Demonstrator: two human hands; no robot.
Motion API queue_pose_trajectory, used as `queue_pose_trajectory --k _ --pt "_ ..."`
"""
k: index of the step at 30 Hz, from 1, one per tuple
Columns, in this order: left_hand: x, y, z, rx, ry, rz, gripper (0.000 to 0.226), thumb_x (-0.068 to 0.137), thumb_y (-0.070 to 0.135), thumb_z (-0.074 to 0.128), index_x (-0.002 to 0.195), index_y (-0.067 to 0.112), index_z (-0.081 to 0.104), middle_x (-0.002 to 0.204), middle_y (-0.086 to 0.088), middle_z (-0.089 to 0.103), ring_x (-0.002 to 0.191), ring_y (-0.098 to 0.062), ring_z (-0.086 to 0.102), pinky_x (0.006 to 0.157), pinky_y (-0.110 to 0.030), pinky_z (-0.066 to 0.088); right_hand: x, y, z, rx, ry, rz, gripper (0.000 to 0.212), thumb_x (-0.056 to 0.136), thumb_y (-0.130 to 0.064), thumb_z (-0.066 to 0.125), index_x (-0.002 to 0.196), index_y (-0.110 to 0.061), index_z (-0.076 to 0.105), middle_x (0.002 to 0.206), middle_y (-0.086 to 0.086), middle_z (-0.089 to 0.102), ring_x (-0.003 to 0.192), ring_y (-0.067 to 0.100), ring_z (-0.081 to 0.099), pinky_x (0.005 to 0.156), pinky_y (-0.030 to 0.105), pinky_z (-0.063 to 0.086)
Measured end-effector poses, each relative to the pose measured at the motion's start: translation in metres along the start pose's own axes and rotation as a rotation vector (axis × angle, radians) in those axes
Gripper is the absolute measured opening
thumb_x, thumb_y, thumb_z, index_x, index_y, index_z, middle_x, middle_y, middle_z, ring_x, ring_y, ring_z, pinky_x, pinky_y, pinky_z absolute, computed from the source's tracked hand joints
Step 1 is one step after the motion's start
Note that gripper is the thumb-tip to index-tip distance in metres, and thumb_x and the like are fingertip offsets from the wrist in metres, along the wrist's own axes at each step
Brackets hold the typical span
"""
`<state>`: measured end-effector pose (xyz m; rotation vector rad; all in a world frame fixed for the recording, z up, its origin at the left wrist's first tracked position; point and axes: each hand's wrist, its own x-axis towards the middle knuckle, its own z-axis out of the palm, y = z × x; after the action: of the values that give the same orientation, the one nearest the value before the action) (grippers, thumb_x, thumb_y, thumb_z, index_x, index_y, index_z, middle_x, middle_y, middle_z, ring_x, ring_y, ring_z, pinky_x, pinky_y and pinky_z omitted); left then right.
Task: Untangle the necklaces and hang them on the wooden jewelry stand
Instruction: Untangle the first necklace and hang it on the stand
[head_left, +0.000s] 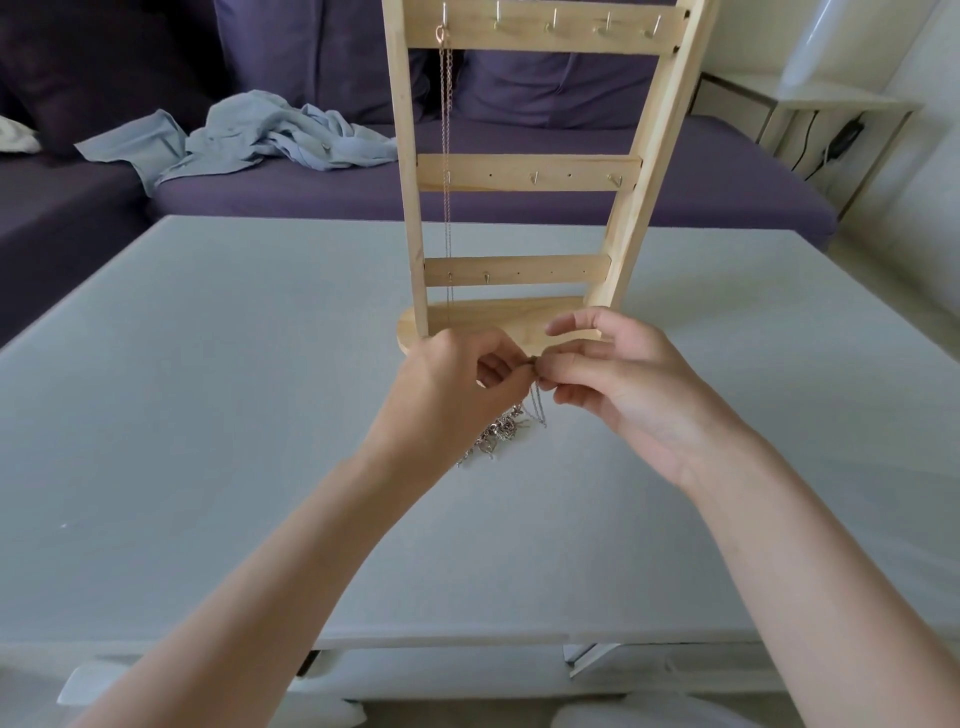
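One thin rose-gold chain necklace (445, 156) already hangs from the leftmost top hook of the pale wooden ladder-shaped jewelry stand (530, 171) at upper centre. Below, the left hand (457, 384) and right hand (618, 384) both pinch a fine silver chain (537, 402) rising from the tangled silver necklaces (493, 434) on the grey counter (208, 364); I judge most untangling and hanging remains.

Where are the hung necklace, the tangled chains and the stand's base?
hung necklace (445, 156): head view, on its chain below the top-left hook
tangled chains (498, 434): head view, on the bunched middle
stand's base (498, 322): head view, on its bare top
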<state>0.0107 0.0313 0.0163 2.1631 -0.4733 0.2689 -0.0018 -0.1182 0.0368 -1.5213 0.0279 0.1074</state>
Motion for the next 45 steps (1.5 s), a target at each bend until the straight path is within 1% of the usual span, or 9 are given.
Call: queue_pose_trajectory --k 6,13,16,20,26,30,33,37,45 --pt "-0.003 0.0 0.006 0.188 -0.02 0.009 0.014 0.078 0.016 0.068 0.071 0.022 0.056 0.061 0.016 0.051 0.062 -0.004 0.052 0.062 -0.023 0.045 -0.001 0.004 0.006 -0.085 0.039 0.131 0.021 0.081 0.006 0.058 0.092 -0.012 0.054 0.066 0.007 0.059 0.051 0.011 0.053 0.059 0.023 0.046" --pt "0.004 0.003 0.0 -0.436 0.002 -0.333 0.017 0.081 0.0 0.063 0.073 0.014 0.058 0.064 0.009 0.059 0.056 -0.001 0.053 0.059 -0.016 0.045 0.002 -0.001 0.01 -0.27 -0.03 0.018 0.017 0.083 0.004 0.055 0.08 -0.012 0.06 0.058 -0.003 0.057 0.049 0.007 0.051 0.054 0.016 0.044" --pt "0.004 0.003 0.0 -0.467 0.017 -0.309 0.017 0.081 -0.004 0.06 0.076 0.012 0.057 0.06 0.01 0.06 0.055 -0.002 0.056 0.061 -0.019 0.049 0.002 0.001 0.01 -0.333 -0.018 -0.028 0.022 0.083 0.004 0.053 0.071 -0.01 0.066 0.056 -0.005 0.058 0.05 0.004 0.052 0.052 0.013 0.044" --pt "0.007 0.003 -0.001 -0.469 0.035 -0.275 0.016 0.086 -0.002 0.057 0.078 0.012 0.054 0.053 0.008 0.058 0.049 -0.005 0.053 0.055 -0.019 0.046 0.004 0.003 0.005 -0.188 0.001 0.028 0.013 0.085 -0.001 0.057 0.076 -0.001 0.067 0.062 0.002 0.056 0.054 0.01 0.053 0.051 0.016 0.042" --pt "0.005 0.002 0.004 -0.35 0.023 -0.249 0.018 0.087 0.001 0.056 0.077 0.015 0.05 0.051 0.007 0.055 0.043 -0.005 0.05 0.05 -0.021 0.044 0.002 0.0 0.011 0.106 -0.067 0.114 0.02 0.087 -0.011 0.06 0.067 -0.01 0.062 0.06 0.0 0.053 0.051 0.01 0.05 0.053 0.018 0.041" --pt "0.006 0.004 0.001 -0.481 -0.004 -0.338 0.013 0.091 0.003 0.055 0.082 0.012 0.054 0.065 0.0 0.058 0.045 -0.002 0.055 0.051 -0.016 0.049 0.002 -0.002 0.013 0.265 -0.033 0.209 0.025 0.088 -0.015 0.058 0.063 -0.014 0.057 0.061 -0.002 0.054 0.053 0.01 0.05 0.061 0.022 0.04" --pt "0.007 0.006 -0.002 -0.647 -0.049 -0.412 0.009 0.092 0.005 0.055 0.085 0.01 0.057 0.073 -0.001 0.061 0.051 -0.004 0.058 0.056 -0.016 0.051 0.003 -0.002 0.011 0.34 -0.006 0.24 0.026 0.089 -0.015 0.057 0.063 -0.014 0.056 0.065 0.002 0.061 0.052 0.01 0.05 0.051 0.018 0.04" --pt "0.008 0.008 -0.008 -0.805 -0.059 -0.471 0.012 0.094 0.007 0.053 0.085 0.013 0.06 0.073 0.001 0.062 0.057 -0.008 0.061 0.054 -0.016 0.048 0.003 -0.004 0.008 0.24 0.055 0.197 0.019 0.089 -0.007 0.058 0.07 -0.01 0.06 0.059 0.003 0.059 0.046 0.009 0.045 0.04 0.015 0.034" --pt "0.006 0.009 -0.011 -0.647 -0.105 -0.448 0.018 0.091 0.002 0.052 0.086 0.016 0.062 0.078 0.002 0.063 0.069 -0.007 0.061 0.058 -0.015 0.05 0.004 -0.003 0.008 0.055 0.162 0.119 0.012 0.088 -0.006 0.054 0.077 -0.009 0.056 0.051 0.002 0.061 0.044 0.01 0.046 0.05 0.022 0.034"
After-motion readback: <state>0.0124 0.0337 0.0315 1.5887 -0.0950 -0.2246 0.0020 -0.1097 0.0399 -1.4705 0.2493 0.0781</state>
